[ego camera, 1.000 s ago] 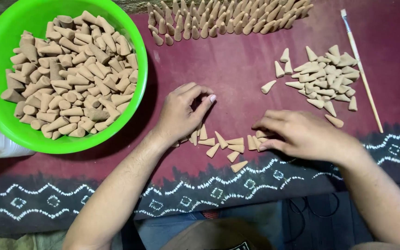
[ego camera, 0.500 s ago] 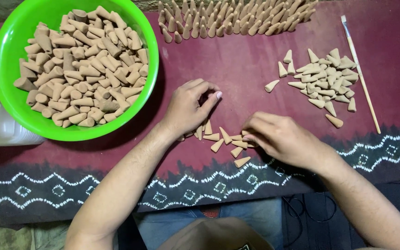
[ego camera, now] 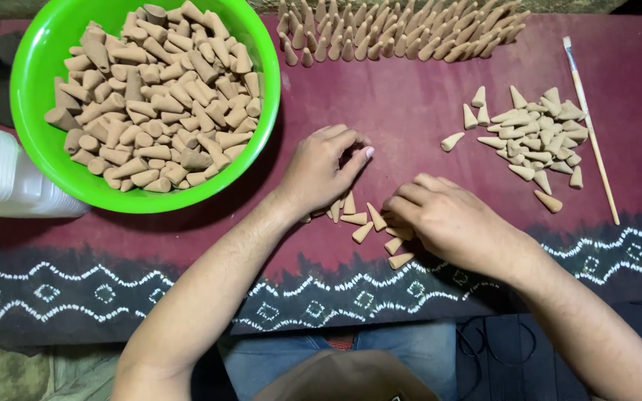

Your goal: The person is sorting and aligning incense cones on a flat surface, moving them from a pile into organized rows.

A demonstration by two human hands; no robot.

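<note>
Tan clay-coloured cones are all over this one. We've got a small scatter of loose cones [ego camera: 369,223] lying on the dark red cloth [ego camera: 410,119] right between the two hands. Our left hand [ego camera: 325,169] sits palm down over the left end of that scatter, fingers curled in loosely and close together, tips touching the cloth; we can't tell if it's actually pinching a cone under there. Our right hand [ego camera: 451,221] is just beside it, fingers bent and bunched narrow over the right end of the scatter, tips down among the cones, and again whatever's under them is hidden.

Off to the left is a bright green bowl [ego camera: 39,141] piled with the same kind of cones, touching a white ribbed plastic container [ego camera: 1,174] at the cloth's edge. Along the far edge runs a row of upright cones [ego camera: 403,33]. To the right there's another loose pile [ego camera: 533,137], well apart from the hands, with a thin paintbrush [ego camera: 592,134] lying just beside it. The cloth has a white zigzag border [ego camera: 76,286] nearest us.
</note>
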